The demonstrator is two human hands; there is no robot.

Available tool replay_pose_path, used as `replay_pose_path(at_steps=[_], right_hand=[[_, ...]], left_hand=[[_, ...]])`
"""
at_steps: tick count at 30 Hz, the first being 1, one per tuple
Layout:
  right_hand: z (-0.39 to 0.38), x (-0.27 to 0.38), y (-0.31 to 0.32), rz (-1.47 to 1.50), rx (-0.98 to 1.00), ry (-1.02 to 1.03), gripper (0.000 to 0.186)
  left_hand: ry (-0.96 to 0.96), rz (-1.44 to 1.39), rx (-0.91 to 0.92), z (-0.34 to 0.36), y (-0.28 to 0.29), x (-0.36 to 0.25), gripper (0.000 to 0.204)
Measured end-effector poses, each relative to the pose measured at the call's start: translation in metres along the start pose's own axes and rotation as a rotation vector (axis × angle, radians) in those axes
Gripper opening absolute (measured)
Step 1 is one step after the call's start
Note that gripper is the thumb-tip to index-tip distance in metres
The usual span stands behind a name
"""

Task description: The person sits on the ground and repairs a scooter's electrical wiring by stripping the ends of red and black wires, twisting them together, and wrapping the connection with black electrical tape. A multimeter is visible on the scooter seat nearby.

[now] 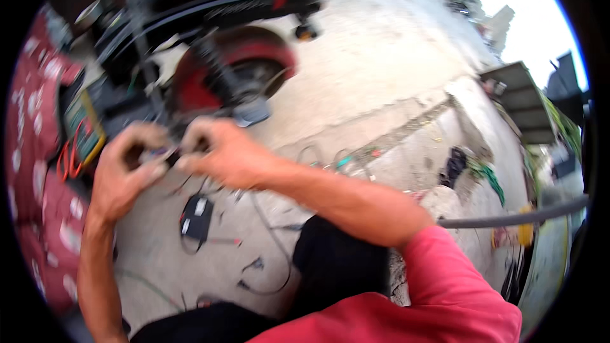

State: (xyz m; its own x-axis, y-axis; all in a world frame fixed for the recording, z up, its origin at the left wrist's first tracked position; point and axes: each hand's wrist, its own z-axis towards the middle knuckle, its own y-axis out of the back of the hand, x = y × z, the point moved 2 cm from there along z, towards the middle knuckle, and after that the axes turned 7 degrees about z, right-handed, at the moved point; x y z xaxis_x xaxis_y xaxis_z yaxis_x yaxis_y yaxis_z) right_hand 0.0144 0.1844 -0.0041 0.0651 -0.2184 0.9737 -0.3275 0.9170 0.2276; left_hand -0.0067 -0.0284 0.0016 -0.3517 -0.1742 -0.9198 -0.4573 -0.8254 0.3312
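My left hand (124,171) and my right hand (225,152) meet in front of a scooter (235,6) with a red wheel (194,82). Both hands have thumb and fingers pinched together on one small dark piece with a purplish part (170,154). Motion blur and the fingers hide most of it, so its kind does not show. On the ground below the hands lies a black box with a cable (196,218), perhaps a power adapter. A yellow-edged multimeter (86,124) with red leads (70,155) rests left of my left hand.
A maroon patterned cloth (41,171) covers something along the left side. A cable with a plug (257,263) and small tools are scattered on the concrete ground. At the right, a dark bar (515,216) juts in near my elbow, and a green cloth (489,181) lies beyond.
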Motion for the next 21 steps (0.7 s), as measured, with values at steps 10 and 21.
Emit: replay_pose_path(at_steps=[10,21], right_hand=[[0.001,0.000,-0.001,0.226,0.024,-0.069,0.025],[-0.001,0.007,0.000,0.269,-0.002,-0.151,0.024]], left_hand=[[0.089,0.011,-0.035,0.008,-0.005,-0.013,0.043],[0.089,0.073,0.001,0.007,-0.002,-0.014,0.039]])
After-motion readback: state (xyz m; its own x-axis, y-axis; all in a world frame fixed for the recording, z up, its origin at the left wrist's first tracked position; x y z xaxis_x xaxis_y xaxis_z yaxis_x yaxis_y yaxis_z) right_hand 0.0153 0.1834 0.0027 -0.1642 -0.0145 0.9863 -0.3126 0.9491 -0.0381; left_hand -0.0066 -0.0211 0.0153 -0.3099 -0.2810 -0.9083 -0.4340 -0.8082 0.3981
